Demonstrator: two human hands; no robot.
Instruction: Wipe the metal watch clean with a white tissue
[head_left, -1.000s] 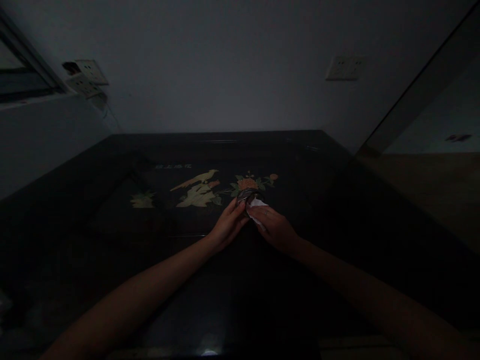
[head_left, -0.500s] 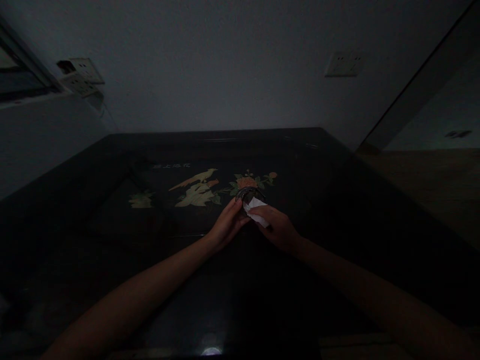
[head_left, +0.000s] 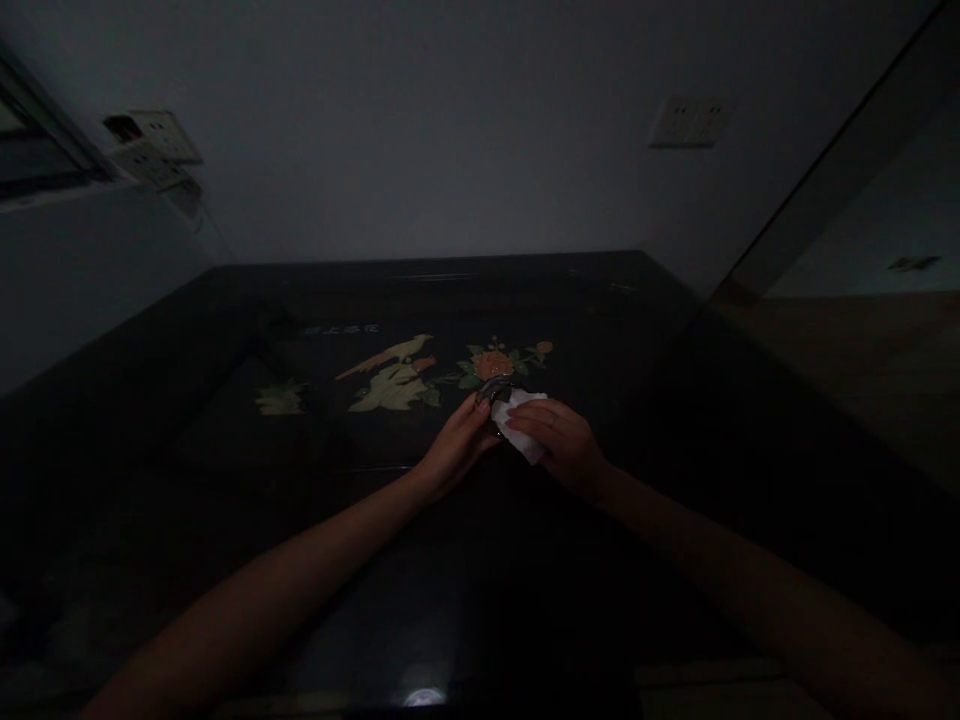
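Observation:
My left hand (head_left: 456, 440) grips the left side of a small, dark, round, shiny object (head_left: 492, 388), its thumb on the near rim. The object looks like a glass dish, but the dim light hides its exact kind. In my right hand (head_left: 566, 440) is a crumpled white tissue (head_left: 523, 425), pressed under the fingers against the object's right side. The tissue covers much of the dish. Both hands are over the dark glossy table (head_left: 360, 540), at its middle.
Inlaid pictures of a bird (head_left: 397, 352) and a flower (head_left: 493, 364) decorate the tabletop. Behind it stands a pale wall (head_left: 420, 130) with a double socket (head_left: 690, 122) on the right and more sockets (head_left: 161, 137) on the left. Wooden floor (head_left: 862, 350) shows at right.
My right hand has shifted slightly right, and its fingers now lie flatter over the tissue, which shows more spread out. The left hand still grips the dark round object.

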